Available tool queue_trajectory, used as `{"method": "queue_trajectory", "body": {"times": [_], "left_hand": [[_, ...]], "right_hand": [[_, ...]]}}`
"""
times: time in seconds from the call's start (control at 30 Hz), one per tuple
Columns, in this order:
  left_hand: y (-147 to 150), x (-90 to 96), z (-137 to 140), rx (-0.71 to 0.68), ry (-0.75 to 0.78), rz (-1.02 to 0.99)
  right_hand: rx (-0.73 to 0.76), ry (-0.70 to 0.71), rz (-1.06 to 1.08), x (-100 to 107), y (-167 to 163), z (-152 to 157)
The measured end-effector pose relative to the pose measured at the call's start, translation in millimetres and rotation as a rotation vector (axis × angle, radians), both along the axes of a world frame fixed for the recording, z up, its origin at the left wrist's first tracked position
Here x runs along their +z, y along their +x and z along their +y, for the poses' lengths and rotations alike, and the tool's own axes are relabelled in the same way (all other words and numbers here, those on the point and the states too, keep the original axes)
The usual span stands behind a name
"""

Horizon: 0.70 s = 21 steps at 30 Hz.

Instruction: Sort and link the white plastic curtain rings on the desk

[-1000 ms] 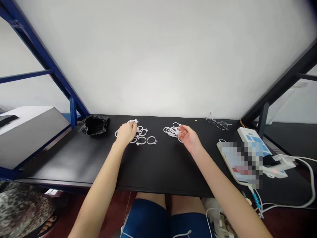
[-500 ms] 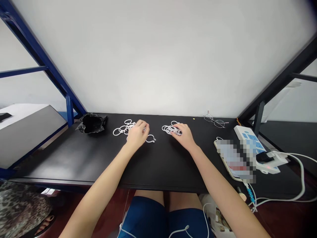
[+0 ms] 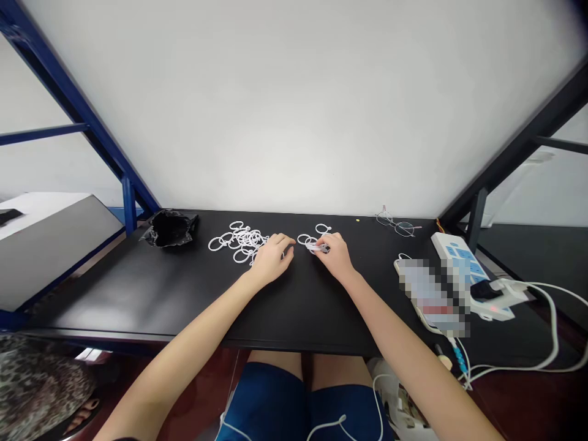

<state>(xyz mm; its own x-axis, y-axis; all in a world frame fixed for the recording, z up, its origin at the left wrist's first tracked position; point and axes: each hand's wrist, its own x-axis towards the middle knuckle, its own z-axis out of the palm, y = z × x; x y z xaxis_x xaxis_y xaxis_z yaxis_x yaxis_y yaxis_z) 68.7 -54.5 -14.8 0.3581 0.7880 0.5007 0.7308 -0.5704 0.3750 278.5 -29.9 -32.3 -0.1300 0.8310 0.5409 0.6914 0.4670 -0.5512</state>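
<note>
A loose heap of white curtain rings [image 3: 241, 240], each with a small tab, lies on the black table left of centre. Beside its right edge is my left hand [image 3: 272, 258], thumb and fingers apart and nothing visible between them; it covers part of the heap. My right hand [image 3: 336, 256] pinches several white rings [image 3: 312, 247] in a bunch between thumb and fingers, low over the table. Two more rings lie just behind that bunch, the farther ring [image 3: 323, 228] by itself. How many rings my right fingers hold is hidden.
An open black plastic bag [image 3: 169, 229] stands at the left. Eyeglasses [image 3: 395, 225] lie at the back right. Nearer on the right are a phone [image 3: 427, 297], a power strip [image 3: 463, 257] and white cables [image 3: 546, 361]. Another person's foot [image 3: 82, 416] shows at lower left.
My left hand has moved right, away from the heap and toward my right hand, uncovering more rings. My right fingers have closed on the bunch of rings on the right.
</note>
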Motion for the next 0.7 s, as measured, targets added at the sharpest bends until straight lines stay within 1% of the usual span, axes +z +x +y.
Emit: {"method": "queue_trajectory", "body": {"times": [0.07,0.13,0.2,0.3,0.37,0.47,0.53,0.6,0.7], "left_hand": [[4.6,0.4,5.3,-0.052,0.025,0.046],[11.5,0.3,12.6,-0.153,0.034,0.124],[19.3,-0.6,21.2,-0.245,0.030,0.212],[28.1,-2.4,33.4,-0.300,0.005,0.298],[29.9,-3.2,38.6,-0.299,-0.008,0.275],[25.9,-2.0,39.6,-0.284,-0.038,0.143],[20.7,1.2,36.5,-0.245,-0.100,0.012],[15.4,6.2,32.6,-0.160,-0.243,-0.153],[10.8,14.1,27.8,-0.091,-0.600,-0.471]], "right_hand": [[-0.067,-0.027,0.115,2.6,0.5,-1.1],[-0.158,-0.078,0.229,5.2,3.0,-0.7],[-0.215,-0.132,0.355,7.2,6.6,1.4],[-0.206,-0.166,0.580,9.2,10.8,5.6],[-0.176,-0.177,0.713,11.1,11.8,7.0],[-0.140,-0.261,0.850,16.8,11.9,5.9],[-0.120,-0.340,0.922,21.8,11.9,3.8],[-0.091,-0.405,0.987,26.6,11.9,1.7],[-0.038,-0.485,1.028,31.3,9.8,-1.7]]}}
